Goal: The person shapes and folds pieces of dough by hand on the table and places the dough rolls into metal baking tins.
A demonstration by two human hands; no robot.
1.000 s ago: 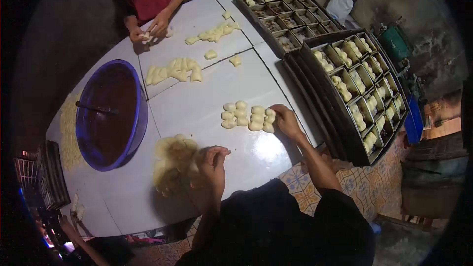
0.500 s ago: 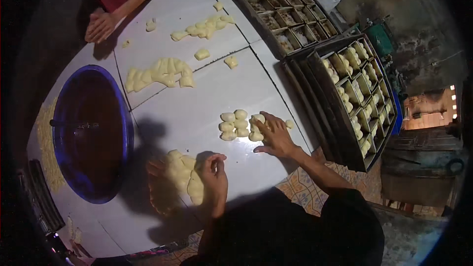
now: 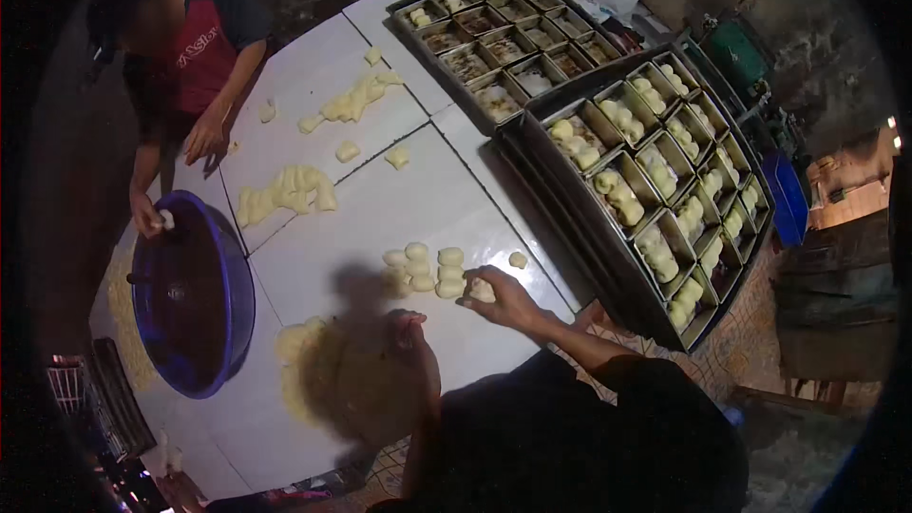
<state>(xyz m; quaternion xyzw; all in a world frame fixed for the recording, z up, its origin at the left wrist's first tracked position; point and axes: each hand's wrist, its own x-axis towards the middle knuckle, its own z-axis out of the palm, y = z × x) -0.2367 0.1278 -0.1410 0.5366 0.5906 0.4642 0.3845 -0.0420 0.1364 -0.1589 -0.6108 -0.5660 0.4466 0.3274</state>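
Note:
My right hand (image 3: 503, 302) is closed around a pale dough ball (image 3: 482, 292) beside short rows of rounded dough pieces (image 3: 450, 275) on the white tiled table (image 3: 337, 228). My left hand (image 3: 414, 347) has curled fingers just below those rows; whether anything is in them is hidden by shadow. To its left, a larger group of flattened dough pieces (image 3: 290, 347) lies partly in shadow. Further up are loose cut dough strips (image 3: 285, 195) and a single piece (image 3: 518, 259) near the right seam.
A blue basin (image 3: 228, 342) of dark liquid sits at left. Stacked divided metal pans (image 3: 598, 323), many compartments holding dough, and another pan (image 3: 408, 33) line the right. A co-worker (image 3: 209, 38) at upper left holds a small pale piece over the basin's rim.
My right hand has drawn inward from spread over the right-hand row to closed around one ball. The co-worker's hands have separated, one moving down to the basin. The view has shifted.

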